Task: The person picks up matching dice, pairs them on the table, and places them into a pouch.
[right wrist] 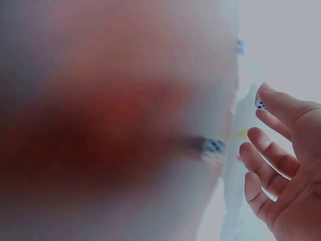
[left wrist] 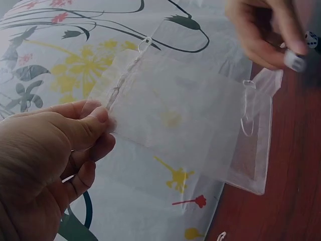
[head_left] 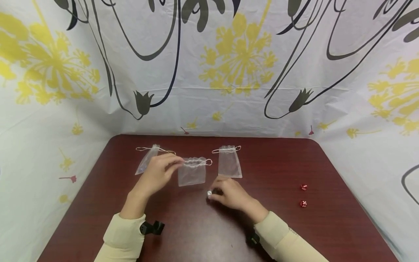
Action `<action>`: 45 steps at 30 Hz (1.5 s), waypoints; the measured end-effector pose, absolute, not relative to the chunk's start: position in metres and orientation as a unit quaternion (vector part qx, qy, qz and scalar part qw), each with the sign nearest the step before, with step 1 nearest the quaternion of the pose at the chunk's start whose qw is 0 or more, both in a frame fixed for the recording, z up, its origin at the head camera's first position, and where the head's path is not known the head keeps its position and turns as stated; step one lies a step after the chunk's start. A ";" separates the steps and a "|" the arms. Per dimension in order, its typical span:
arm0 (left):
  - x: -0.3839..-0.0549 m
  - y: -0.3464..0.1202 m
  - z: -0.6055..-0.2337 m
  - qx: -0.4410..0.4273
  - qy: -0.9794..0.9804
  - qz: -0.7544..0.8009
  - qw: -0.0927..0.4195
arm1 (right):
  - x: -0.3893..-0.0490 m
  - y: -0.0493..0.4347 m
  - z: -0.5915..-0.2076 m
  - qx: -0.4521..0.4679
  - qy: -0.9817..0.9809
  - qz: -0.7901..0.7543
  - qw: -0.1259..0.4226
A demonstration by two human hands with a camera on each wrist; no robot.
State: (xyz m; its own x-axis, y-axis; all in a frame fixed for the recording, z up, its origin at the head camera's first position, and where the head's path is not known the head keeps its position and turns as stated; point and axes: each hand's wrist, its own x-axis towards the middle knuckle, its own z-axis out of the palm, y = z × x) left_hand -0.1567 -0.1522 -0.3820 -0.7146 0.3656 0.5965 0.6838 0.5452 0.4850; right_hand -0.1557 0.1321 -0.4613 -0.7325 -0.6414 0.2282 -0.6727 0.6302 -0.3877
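My left hand [head_left: 160, 173] pinches the top left corner of a sheer white drawstring bag [head_left: 191, 176] between thumb and fingertips. In the left wrist view that bag [left wrist: 170, 115] hangs spread out flat from the pinch, its cord gathered along the top. Right of it and lower, my right hand [head_left: 231, 193] pinches a small white die [right wrist: 259, 103] with blue dots between thumb and index finger, the other fingers loosely bent. A second white die [right wrist: 213, 151] lies on the table close to the right hand.
Another sheer bag [head_left: 229, 163] lies flat at the back, right of the held one. A third bag [head_left: 150, 158], at the left, has small blue-marked pieces inside. Two small shiny red pieces [head_left: 303, 203] sit on the brown table [head_left: 268, 160] at the right. A patterned cloth [head_left: 209, 120] hangs behind.
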 end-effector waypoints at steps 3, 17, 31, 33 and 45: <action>-0.158 -0.154 -0.383 -0.309 -0.851 -0.364 0.216 | -0.162 0.138 -0.444 0.367 -0.894 0.250 0.058; -0.160 -0.158 -0.392 -0.314 -0.852 -0.369 0.196 | -0.190 0.164 -0.370 0.393 -0.853 0.314 0.138; -0.164 -0.127 -0.391 -0.360 -0.833 -0.381 0.179 | -0.186 0.123 -0.348 0.440 -0.823 0.345 0.096; -0.164 -0.123 -0.389 -0.364 -0.829 -0.383 0.181 | -0.185 0.118 -0.346 0.443 -0.822 0.345 0.096; -0.156 -0.124 -0.385 -0.334 -0.830 -0.380 0.236 | -0.182 0.119 -0.358 0.428 -0.825 0.343 0.136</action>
State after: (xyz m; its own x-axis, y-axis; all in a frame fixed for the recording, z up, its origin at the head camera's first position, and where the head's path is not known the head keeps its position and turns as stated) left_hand -0.1565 -0.1244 -0.3852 -0.6656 0.3743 0.6457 0.7334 0.4883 0.4730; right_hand -0.1816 0.1193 -0.3583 -0.5974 -0.6132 0.5169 -0.7990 0.3992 -0.4498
